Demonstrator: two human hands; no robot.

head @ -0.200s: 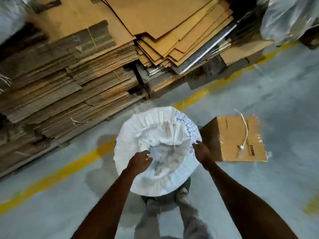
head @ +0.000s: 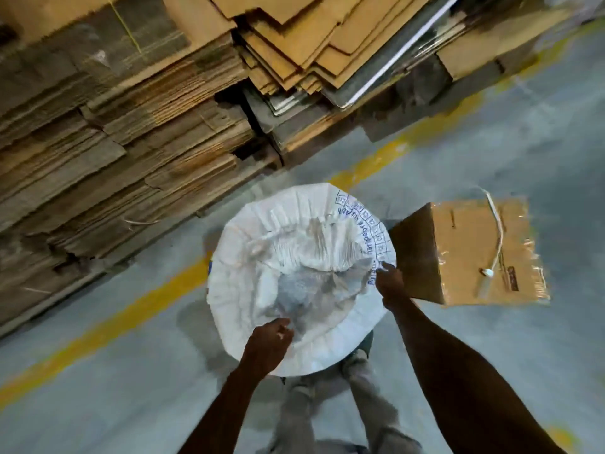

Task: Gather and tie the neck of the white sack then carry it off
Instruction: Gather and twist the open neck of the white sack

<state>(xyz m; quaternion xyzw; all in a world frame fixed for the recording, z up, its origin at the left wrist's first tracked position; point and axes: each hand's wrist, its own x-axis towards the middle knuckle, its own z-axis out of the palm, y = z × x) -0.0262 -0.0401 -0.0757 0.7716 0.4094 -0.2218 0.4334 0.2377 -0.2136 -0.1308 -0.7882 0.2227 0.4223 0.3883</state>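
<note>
In the head view, the white sack (head: pixel 294 276) stood upright on the grey floor (head: pixel 491 165), directly in front of the person's legs (head: pixel 327 404). Its mouth was rolled outward into a wide round rim, and the loose inner cloth lay crumpled in the middle. Blue printed letters ran along the right part of the rim.

The left hand (head: pixel 266 344) was at the near edge of the sack. Its fingers were curled and pinching the cloth just inside the rim. The right hand (head: pixel 389 286) was at the right edge of the rim, beside the blue print, and its fingertips were closed on the cloth there. Both bare forearms reached down from the bottom of the picture.

Just to the right of the sack, a brown cardboard box (head: pixel 468 250) sat on the floor, almost touching the sack's rim. The box was sealed with shiny clear tape. A white cord (head: pixel 496 224) lay across its top, and it ended in a small white piece.

Behind the sack, a yellow line (head: pixel 131 309) was painted across the floor. Beyond this line, tall stacks of flattened cardboard (head: pixel 131 109) filled the upper part of the picture. The picture was slightly blurred at the edges.
</note>
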